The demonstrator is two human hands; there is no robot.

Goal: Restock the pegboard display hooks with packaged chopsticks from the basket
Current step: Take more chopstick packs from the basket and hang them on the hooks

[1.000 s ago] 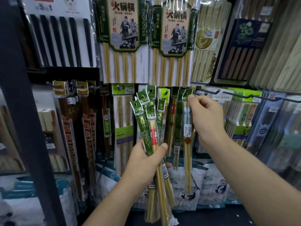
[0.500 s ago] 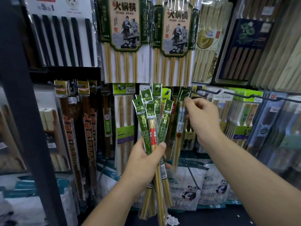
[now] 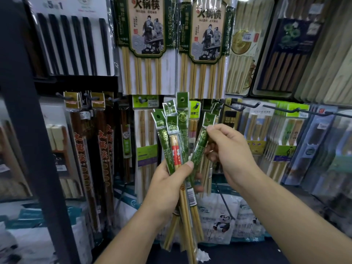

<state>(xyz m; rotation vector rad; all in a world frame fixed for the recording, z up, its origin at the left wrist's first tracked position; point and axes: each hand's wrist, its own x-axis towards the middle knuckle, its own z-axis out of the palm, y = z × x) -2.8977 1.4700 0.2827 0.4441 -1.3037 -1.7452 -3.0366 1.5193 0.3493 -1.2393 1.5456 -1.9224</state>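
1. Change: a second ago the right hand [image 3: 228, 155] is up at a hook [image 3: 238, 106] right of centre, threading a pack onto it. Now it is back down at centre frame, at the fan of packs.
2. Meaning: we judge that one pack has gone onto that hook and that the next hanging cycle is starting. The restock is part done, with stock left in hand.
3. Right hand: thumb and forefinger are clamped on the header of the rightmost pack [image 3: 201, 143]. This pack tilts away from the rest of the fan.
4. Left hand [image 3: 167, 185]: fingers and thumb are wrapped round the packs [image 3: 164, 138] at mid-length. It holds them upright and fanned at centre frame, in front of the display.
5. Count, packs in hand: we count five green header tabs, the pinched one included. Overlap leaves this count uncertain. One pack shows red-and-white chopsticks.
6. Count, hooks: three long dark hooks project across the right of the frame, bare at their front ends.
7. Count, other: there are two hands and two big packs [image 3: 142, 35] with green labels at upper centre. The basket is not in view.
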